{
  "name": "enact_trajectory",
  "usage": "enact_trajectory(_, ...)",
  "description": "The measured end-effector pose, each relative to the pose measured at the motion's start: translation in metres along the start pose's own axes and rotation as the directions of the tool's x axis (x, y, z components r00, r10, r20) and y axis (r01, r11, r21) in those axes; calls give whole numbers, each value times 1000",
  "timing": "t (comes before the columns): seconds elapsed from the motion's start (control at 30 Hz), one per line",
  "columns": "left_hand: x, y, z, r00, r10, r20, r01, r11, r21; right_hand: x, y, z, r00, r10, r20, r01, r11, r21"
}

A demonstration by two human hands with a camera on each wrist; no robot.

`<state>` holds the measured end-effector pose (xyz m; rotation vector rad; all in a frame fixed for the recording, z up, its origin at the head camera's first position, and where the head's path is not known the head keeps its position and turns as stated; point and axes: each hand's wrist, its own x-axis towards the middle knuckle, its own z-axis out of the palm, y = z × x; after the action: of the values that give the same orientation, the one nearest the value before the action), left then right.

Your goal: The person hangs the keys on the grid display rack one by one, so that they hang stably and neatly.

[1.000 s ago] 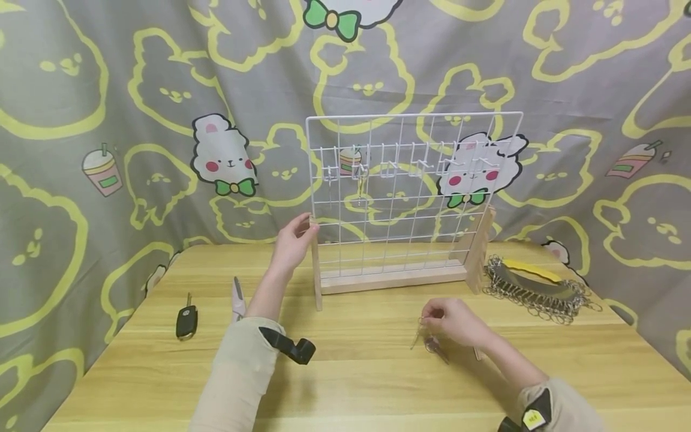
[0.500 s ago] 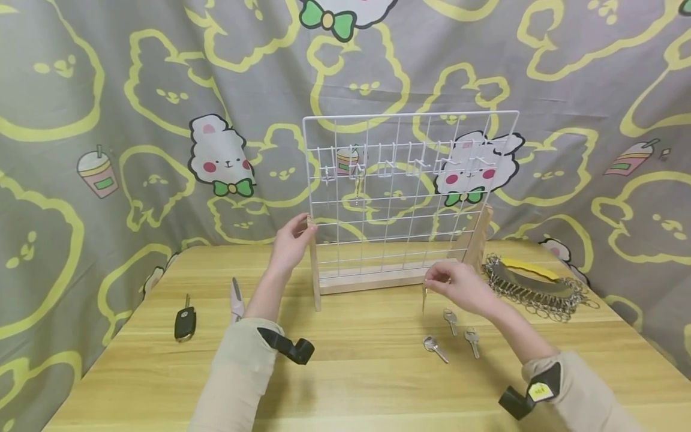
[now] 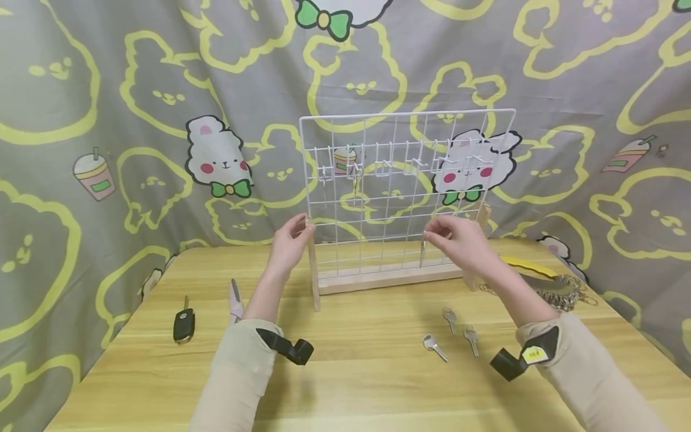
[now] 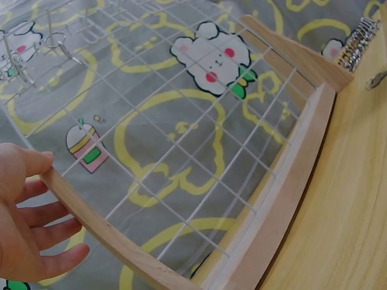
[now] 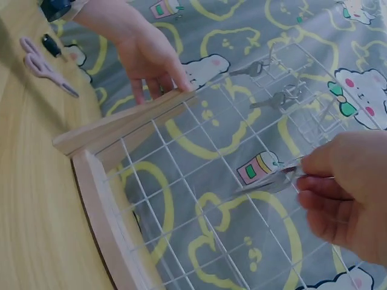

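At the wire grid rack (image 3: 407,192), left hand (image 3: 290,243) grips its wooden side post (image 3: 312,264); right hand (image 3: 459,240) pinches a key (image 3: 422,253), raised before the mesh.

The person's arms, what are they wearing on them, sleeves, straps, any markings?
Both arms wear long beige sleeves, left sleeve and right sleeve. Each wrist carries a black mounted device: the left device is plain, the right device bears a small yellow label. The left hand and right hand are bare.
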<state>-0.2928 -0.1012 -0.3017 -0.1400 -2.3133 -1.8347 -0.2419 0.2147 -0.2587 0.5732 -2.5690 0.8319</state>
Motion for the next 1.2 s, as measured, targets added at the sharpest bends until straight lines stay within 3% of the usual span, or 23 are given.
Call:
enact_trajectory(0.23,2,0,-2,1000,-8,1,8,1000,7,15,-15,-7,988,-31,-150,32,999,9)
enact_trajectory(0.6,1,4,-4,999,38,15,-38,999,4,42,-38,-19,970,-120,-210,124,992,4)
enact_trajectory(0.93,1,0,-3,1000,20,15,-20,1000,9,61,-59,-20,969,-101,-225,116,992,53)
enact_trajectory(1.2,0,-2,-1,1000,24,8,-25,1000,5,73,-66,-14,965,-15,-264,41,995,91)
